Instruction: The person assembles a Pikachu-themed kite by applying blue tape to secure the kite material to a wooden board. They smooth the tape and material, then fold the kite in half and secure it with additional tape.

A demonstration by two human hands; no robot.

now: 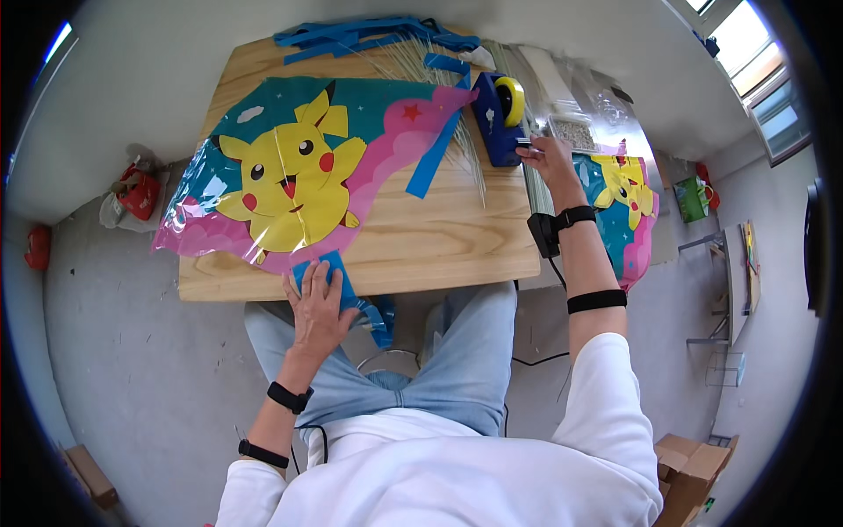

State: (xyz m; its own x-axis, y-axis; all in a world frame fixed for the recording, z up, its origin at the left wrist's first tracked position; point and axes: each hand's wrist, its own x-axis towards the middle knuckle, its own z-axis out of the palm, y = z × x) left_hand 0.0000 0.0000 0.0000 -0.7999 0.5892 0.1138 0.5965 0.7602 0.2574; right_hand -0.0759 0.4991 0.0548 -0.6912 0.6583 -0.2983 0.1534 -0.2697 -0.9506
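A printed plastic kite sail (299, 176) with a yellow cartoon figure on teal and pink lies spread across the wooden table (439, 250). At its lower edge, my left hand (318, 307) rests with stretched fingers on a blue plastic strip (342, 279), whose tail hangs past the table's front edge. My right hand (551, 160) is closed in a pinch at the near end of a blue tape dispenser (493, 127). A yellow roll of tape (510, 101) sits in it. Whatever the right fingertips hold is too small to make out.
Blue strips (351, 37) and thin pale sticks (413, 63) lie along the table's far side. Beside the right forearm is a second printed sail (625, 198). A cardboard box (694, 465) stands on the floor at lower right, and a red bag (139, 191) at far left.
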